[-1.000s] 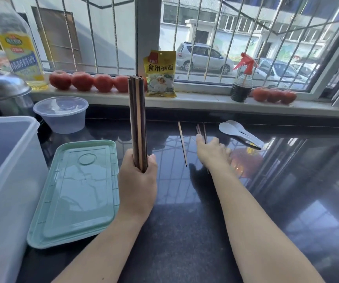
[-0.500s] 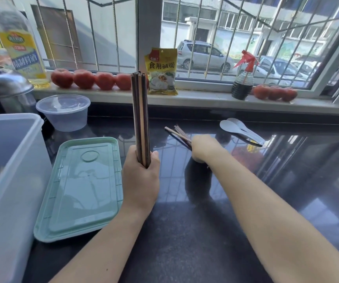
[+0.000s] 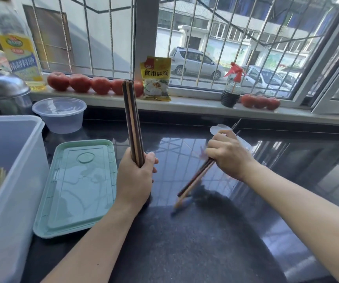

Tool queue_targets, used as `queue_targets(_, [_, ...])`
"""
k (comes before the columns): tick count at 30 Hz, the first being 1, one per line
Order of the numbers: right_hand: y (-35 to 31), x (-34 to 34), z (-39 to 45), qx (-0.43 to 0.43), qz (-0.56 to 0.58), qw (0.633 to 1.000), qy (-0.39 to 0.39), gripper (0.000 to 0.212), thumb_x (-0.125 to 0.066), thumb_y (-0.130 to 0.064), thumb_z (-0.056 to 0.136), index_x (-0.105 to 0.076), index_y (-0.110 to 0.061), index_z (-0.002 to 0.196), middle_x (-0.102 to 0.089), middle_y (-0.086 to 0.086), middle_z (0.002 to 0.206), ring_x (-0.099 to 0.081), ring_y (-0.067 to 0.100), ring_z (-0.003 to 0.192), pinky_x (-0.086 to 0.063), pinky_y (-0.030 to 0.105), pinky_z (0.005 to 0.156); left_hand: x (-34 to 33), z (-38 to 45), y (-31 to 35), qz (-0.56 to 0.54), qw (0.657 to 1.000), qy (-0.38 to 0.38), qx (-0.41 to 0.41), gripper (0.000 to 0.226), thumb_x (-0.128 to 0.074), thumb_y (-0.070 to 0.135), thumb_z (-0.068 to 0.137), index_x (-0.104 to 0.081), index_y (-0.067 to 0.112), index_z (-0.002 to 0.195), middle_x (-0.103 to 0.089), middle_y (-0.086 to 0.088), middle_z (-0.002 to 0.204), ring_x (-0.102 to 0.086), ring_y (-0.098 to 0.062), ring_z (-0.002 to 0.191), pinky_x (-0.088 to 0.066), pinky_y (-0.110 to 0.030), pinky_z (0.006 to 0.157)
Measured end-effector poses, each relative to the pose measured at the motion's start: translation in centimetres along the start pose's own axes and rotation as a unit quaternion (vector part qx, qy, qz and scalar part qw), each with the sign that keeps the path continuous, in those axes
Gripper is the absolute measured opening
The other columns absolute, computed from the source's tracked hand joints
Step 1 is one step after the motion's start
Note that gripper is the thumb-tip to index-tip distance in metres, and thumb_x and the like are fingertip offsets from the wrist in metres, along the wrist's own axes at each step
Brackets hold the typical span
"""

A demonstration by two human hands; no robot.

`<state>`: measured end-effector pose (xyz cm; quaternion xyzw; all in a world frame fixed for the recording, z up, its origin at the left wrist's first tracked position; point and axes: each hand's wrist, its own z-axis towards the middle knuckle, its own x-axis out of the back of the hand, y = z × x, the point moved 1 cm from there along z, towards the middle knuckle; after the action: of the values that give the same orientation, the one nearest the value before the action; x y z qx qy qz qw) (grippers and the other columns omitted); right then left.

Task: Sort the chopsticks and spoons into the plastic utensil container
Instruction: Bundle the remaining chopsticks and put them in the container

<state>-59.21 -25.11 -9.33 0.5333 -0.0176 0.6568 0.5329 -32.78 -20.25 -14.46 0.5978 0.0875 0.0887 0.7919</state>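
Observation:
My left hand [image 3: 136, 178] grips an upright bundle of dark brown chopsticks [image 3: 132, 119] above the black counter. My right hand [image 3: 228, 155] is shut on a few more chopsticks [image 3: 195, 179], slanted with their thick ends down toward me, blurred by motion. White plastic spoons [image 3: 217, 128] lie on the counter just behind my right hand, partly hidden by it. The translucent plastic utensil container [image 3: 11, 180] stands at the left edge; pale chopsticks show faintly inside it. Its mint-green lid [image 3: 78, 186] lies flat between the container and my left hand.
A clear round tub [image 3: 59, 114] sits behind the lid, a steel pot lid [image 3: 1, 83] at far left. On the windowsill stand an oil bottle [image 3: 18, 50], tomatoes [image 3: 78, 82], a yellow packet [image 3: 156, 78] and a spray bottle [image 3: 230, 88]. The counter [image 3: 205, 242] extends right.
My right hand closed on the loose chopsticks lying on the counter, lifted them and swung them so their thick ends point down toward me. My left hand kept its bundle upright.

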Motion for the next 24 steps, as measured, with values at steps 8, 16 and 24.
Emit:
queue_targets(8, [-3.7, 3.5, 5.0, 0.113, -0.022, 0.977, 0.181, 0.033, -0.048, 0.009, 0.097, -0.060, -0.009, 0.070, -0.063, 0.008, 0.083, -0.064, 0.033, 0.107, -0.034, 0.053, 0.115, -0.7, -2.4, 1.8, -0.221, 0.854, -0.396, 0.256, 0.036, -0.069, 0.031, 0.095, -0.055, 0.007, 0.119, -0.072, -0.022, 0.118, -0.073, -0.037, 0.101, -0.061, -0.049, 0.076])
queue_targets(16, [-8.1, 4.7, 6.5, -0.184, 0.156, 0.951, 0.192, 0.049, -0.054, 0.004, 0.090, -0.055, -0.010, 0.137, -0.038, 0.016, 0.154, -0.033, 0.035, 0.145, -0.029, 0.050, 0.119, -0.8, -1.4, 1.4, -0.175, 0.930, -0.315, 0.080, 0.017, -0.071, 0.018, 0.088, -0.062, 0.021, 0.102, -0.056, -0.006, 0.075, -0.057, -0.022, 0.062, -0.050, -0.035, 0.061])
queue_targets(24, [-10.3, 9.1, 6.8, -0.269, 0.770, 0.549, 0.182, 0.107, -0.073, -0.064, 0.075, -0.017, -0.027, 0.158, -0.064, 0.011, 0.127, -0.067, 0.029, 0.114, -0.053, 0.045, 0.102, -1.2, -1.1, 1.3, -0.061, 0.973, -0.192, -0.113, 0.017, -0.063, 0.013, 0.094, -0.060, 0.028, 0.102, -0.059, -0.017, 0.080, -0.059, -0.025, 0.068, -0.052, -0.027, 0.062])
